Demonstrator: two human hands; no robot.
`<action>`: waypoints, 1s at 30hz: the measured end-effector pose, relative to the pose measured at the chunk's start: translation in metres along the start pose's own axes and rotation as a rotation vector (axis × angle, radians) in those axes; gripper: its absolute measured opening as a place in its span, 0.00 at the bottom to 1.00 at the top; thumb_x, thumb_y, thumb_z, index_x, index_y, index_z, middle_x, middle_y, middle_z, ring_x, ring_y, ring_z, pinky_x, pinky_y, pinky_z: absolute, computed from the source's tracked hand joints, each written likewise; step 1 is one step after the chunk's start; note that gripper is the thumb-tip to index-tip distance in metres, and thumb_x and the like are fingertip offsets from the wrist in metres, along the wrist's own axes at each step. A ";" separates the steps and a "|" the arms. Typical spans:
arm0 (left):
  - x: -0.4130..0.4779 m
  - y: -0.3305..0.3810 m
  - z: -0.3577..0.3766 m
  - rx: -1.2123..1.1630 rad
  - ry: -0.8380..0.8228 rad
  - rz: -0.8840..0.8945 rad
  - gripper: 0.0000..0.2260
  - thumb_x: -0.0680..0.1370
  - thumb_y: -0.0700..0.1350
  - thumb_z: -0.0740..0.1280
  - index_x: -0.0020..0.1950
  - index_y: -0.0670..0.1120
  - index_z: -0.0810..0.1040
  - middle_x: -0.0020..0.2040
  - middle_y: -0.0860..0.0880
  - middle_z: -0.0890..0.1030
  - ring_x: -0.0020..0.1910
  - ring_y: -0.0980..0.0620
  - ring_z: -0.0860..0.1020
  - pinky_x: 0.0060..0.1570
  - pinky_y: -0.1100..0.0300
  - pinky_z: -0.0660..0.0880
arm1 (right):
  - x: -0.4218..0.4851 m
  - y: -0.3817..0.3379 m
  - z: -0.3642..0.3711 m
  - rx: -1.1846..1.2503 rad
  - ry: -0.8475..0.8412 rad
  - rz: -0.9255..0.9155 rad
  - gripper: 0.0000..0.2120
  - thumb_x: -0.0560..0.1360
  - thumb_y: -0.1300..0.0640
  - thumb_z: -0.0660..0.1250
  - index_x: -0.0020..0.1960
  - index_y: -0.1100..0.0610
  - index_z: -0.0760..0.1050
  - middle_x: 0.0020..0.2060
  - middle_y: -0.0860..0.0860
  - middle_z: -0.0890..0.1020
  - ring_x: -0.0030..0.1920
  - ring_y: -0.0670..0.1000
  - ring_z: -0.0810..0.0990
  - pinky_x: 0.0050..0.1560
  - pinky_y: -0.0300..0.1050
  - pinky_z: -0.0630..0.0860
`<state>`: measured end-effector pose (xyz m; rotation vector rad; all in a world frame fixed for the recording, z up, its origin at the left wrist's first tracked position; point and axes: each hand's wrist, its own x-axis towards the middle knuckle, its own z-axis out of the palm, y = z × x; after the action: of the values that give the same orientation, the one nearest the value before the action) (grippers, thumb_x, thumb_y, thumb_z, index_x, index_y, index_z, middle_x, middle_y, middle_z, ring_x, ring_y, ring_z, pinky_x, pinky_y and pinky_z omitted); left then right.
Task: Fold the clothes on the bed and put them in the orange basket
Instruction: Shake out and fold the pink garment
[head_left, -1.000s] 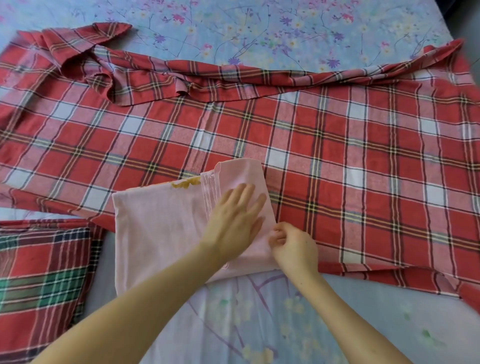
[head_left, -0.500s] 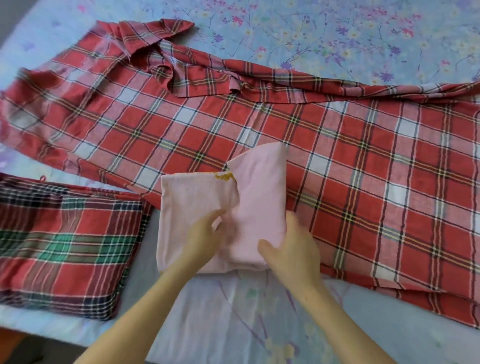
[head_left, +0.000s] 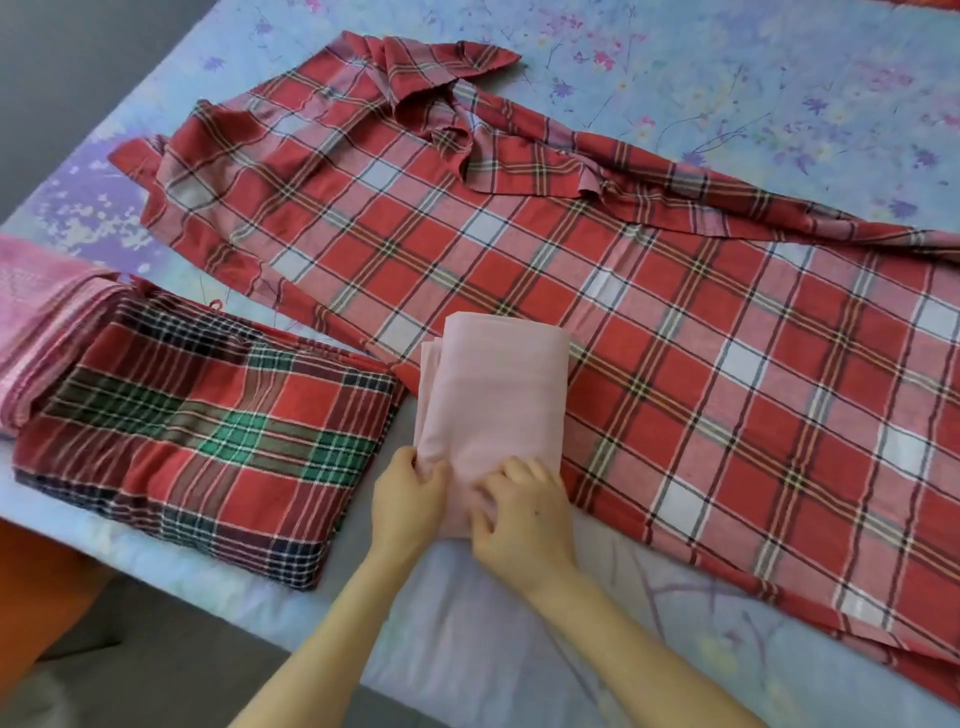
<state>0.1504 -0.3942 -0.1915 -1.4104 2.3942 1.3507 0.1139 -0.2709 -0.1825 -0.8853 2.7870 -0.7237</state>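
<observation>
Legible markings: none. No text, label, brand, number or sign could be read on the folded pink cloth, the spread red plaid cloth, the folded dark plaid cloth or the floral bedsheet. These carried woven checks and printed flowers only.

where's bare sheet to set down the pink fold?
Bare bedsheet at the near edge, between the folded dark plaid cloth and the red plaid cloth; also the far strip beyond the red plaid. Crowded: centre and left, around the folded pink garment.
</observation>
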 end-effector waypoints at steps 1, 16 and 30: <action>-0.005 -0.004 0.001 -0.016 0.032 -0.011 0.07 0.76 0.43 0.64 0.44 0.39 0.73 0.35 0.49 0.73 0.34 0.50 0.71 0.31 0.57 0.65 | 0.001 0.013 -0.003 0.018 0.020 0.068 0.09 0.61 0.53 0.64 0.38 0.52 0.80 0.34 0.49 0.77 0.37 0.55 0.76 0.38 0.45 0.74; -0.027 -0.022 0.015 -0.644 0.033 -0.582 0.28 0.77 0.61 0.60 0.64 0.39 0.71 0.56 0.43 0.76 0.53 0.43 0.75 0.50 0.53 0.71 | -0.001 0.030 0.003 0.682 -0.270 0.966 0.24 0.78 0.45 0.60 0.60 0.65 0.70 0.52 0.61 0.78 0.45 0.60 0.79 0.42 0.52 0.79; -0.106 0.005 0.014 -0.835 0.192 -0.227 0.04 0.77 0.49 0.66 0.48 0.50 0.75 0.47 0.49 0.80 0.49 0.51 0.78 0.59 0.48 0.74 | 0.001 -0.022 -0.019 1.033 -0.687 1.133 0.15 0.81 0.53 0.54 0.42 0.60 0.72 0.28 0.55 0.79 0.30 0.51 0.79 0.33 0.44 0.77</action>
<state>0.2041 -0.3112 -0.1502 -1.9602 1.7008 2.3685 0.1200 -0.2797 -0.1555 0.5249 1.4828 -1.0779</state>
